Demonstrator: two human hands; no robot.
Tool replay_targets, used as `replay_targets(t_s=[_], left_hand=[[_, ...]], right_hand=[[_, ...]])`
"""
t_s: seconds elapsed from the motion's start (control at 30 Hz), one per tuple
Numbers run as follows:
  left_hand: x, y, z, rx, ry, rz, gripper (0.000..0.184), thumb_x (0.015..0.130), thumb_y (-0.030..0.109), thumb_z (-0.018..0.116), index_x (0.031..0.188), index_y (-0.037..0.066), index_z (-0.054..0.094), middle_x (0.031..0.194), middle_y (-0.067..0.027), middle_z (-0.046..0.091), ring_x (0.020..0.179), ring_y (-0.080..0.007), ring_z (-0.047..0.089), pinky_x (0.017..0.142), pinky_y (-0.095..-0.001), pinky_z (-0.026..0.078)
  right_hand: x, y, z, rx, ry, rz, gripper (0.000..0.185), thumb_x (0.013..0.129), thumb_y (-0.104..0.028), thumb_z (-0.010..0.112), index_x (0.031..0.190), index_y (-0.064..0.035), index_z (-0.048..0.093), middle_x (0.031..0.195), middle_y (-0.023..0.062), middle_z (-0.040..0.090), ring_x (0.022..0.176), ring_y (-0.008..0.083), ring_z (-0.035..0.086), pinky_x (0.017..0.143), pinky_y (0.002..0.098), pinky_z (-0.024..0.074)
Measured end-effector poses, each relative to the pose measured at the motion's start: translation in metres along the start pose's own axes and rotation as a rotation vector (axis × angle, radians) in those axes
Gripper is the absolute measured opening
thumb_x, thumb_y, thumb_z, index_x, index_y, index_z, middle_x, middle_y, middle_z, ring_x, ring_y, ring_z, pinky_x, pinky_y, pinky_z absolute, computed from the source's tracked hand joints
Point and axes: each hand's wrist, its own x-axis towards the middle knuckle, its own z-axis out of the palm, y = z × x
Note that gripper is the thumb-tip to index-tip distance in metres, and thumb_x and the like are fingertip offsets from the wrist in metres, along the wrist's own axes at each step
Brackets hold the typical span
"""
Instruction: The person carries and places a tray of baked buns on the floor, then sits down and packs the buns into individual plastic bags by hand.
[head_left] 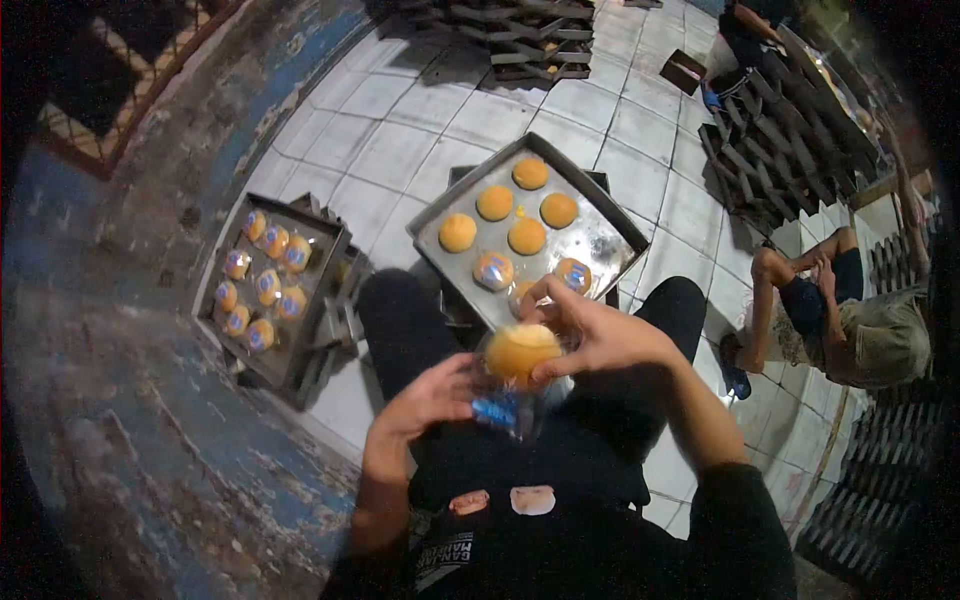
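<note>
Between the thumb and fingers of my right hand (pixel 618 342) is a round golden bun (pixel 520 355), blurred by motion. My left hand (pixel 432 400) is closed on a clear plastic bag (pixel 505 412) with blue print, just below the bun. Whether the bun's lower edge is inside the bag's mouth, I cannot tell. Just beyond my hands, a metal baking tray (pixel 600 240) carries several bare buns (pixel 527 236) and two wrapped buns (pixel 493 270) with blue print. One more bun is partly hidden by my right fingers.
At the left by the worn wall (pixel 150 400), a second tray (pixel 335 262) holds several wrapped buns (pixel 268 286). Dark stacked trays stand at the back (pixel 540 40) and right (pixel 790 140). A seated person (pixel 850 310) is on the right; another is at the upper right.
</note>
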Motion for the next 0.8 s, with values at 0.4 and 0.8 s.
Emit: replay_targets(t_s=[0.4,0.8], left_hand=[[0.010,0.015,0.032,0.381,-0.089,0.036,0.065,0.088,0.009,0.086,0.144,0.000,0.054,0.134,-0.0074,0.067,0.122,-0.0152,0.062,0.107,-0.0344,0.051],[0.041,0.018,0.034,-0.686,0.234,0.422,0.063,0.106,0.061,0.045,0.156,0.023,0.043,0.151,-0.0221,0.053,0.142,-0.0527,0.047,0.104,-0.0815,0.042]], right_hand=[[0.015,-0.056,0.025,-0.752,-0.435,-0.075,0.043,0.090,-0.033,0.082,0.115,0.0010,0.073,0.111,0.0198,0.073,0.105,0.0342,0.071,0.091,0.0422,0.0563],[0.027,-0.007,0.098,-1.311,-0.093,-0.553,0.024,0.092,-0.023,0.070,0.107,-0.0046,0.072,0.092,0.0108,0.073,0.081,0.0313,0.076,0.064,0.0450,0.0606]])
